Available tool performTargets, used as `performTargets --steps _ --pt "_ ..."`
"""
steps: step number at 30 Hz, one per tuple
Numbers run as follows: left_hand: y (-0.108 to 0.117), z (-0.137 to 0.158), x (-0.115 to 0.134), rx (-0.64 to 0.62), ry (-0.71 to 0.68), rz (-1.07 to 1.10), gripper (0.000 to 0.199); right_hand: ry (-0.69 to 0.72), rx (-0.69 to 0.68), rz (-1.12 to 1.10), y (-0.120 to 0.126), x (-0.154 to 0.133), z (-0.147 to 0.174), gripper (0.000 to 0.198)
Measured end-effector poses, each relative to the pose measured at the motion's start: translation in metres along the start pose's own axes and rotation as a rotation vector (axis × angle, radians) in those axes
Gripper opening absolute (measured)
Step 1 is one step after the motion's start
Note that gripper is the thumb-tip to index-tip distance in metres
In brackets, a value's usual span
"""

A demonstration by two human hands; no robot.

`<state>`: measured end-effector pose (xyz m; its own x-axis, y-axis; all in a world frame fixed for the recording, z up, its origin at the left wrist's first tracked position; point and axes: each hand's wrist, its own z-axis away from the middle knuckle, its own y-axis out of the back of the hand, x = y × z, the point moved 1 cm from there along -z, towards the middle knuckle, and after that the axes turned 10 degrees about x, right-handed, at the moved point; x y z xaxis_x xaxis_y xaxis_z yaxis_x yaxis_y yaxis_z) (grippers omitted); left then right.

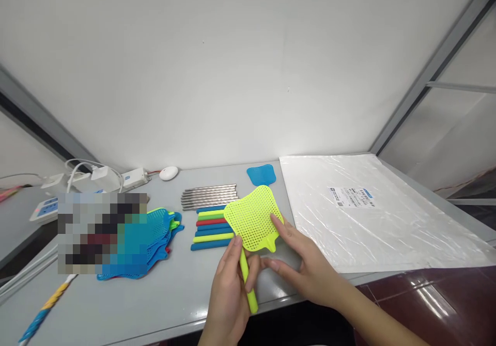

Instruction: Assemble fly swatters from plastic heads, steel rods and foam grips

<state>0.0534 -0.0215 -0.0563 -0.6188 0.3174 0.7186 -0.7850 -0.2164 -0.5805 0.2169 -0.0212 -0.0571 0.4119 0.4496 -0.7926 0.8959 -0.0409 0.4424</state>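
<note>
Grey table (163,310). White package (313,222), 3 o'clock from yellow mesh head (251,219). Right hand (312,266) loosely spread, index finger on mesh; can't say if gripping. Left hand (228,279) curled tight round yellow handle (244,268). Yellow mesh head at left hand's 1 o'clock.

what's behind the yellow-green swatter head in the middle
Coloured tubes run behind the left edge of the swatter head. Some of their right ends, and anything else behind it, are covered.
</note>
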Motion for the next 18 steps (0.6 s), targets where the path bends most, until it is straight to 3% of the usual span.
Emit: performTargets --steps 4,7,15,18 --pt "-0.003 0.002 0.001 0.096 -0.063 0.021 0.030 0.101 -0.161 -0.112 0.006 -0.011 0.002 0.063" --pt "-0.005 0.003 0.000 0.135 -0.075 -0.029 0.023 0.094 -0.200 -0.156 0.010 -0.013 0.003 0.061" --pt "-0.004 0.002 -0.005 0.069 -0.108 -0.215 0.031 0.018 -0.230 -0.127 0.006 -0.012 0.008 0.105" --pt "-0.006 0.003 -0.007 0.110 -0.138 -0.285 0.032 -0.012 -0.255 -0.092 0.003 -0.010 0.011 0.115"
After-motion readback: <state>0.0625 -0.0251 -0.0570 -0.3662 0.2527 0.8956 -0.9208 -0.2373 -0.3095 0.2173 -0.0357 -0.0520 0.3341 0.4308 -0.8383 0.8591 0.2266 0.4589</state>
